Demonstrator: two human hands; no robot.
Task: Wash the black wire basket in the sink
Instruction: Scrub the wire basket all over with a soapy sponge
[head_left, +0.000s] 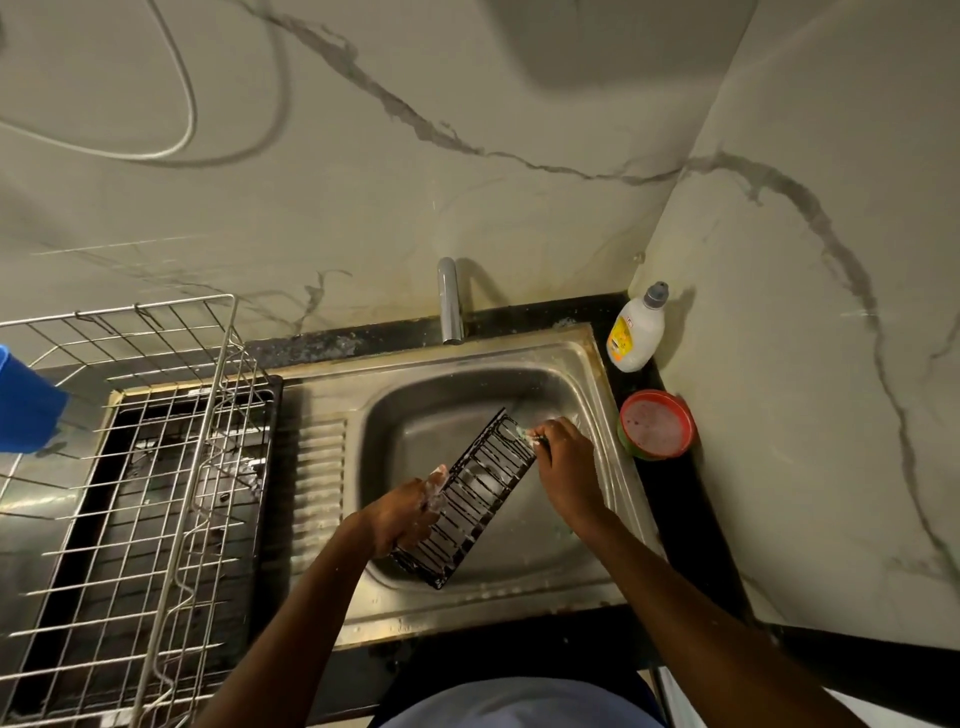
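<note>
Small kitchen corner here: the walls are pale marble-look panels with grey veins running across them, and the counter (691, 499) is a dark, almost black stone strip that wraps round the corner. Set into it is a stainless steel sink (597, 374), a rounded-square basin with a ribbed draining board on its left side, all of it dull and water-spotted. A plain chrome tap (450, 299) stands upright at the back edge.

The black wire basket (470, 496) is down inside the basin, lying diagonally, long and narrow with thin parallel bars and foam clinging to them. The left hand (402, 514) grips its near-left edge, fingers curled round the rim and soapy. The right hand (563, 457) is at the far end, fingers pinched on something small and sudsy pressed against the wire; can't tell what it is exactly.

Left of the sink sits a shiny metal wire dish rack (156, 467) over a dark tray, with a blue plastic thing (26, 400) poking in at the frame's edge. In the corner on the right stands a white squeeze bottle (636, 332) with a grey cap and yellow label, and just in front of it a round red tub (657, 423) with a pinkish, cloudy surface. A white cable (176, 93) loops across the wall up top.
</note>
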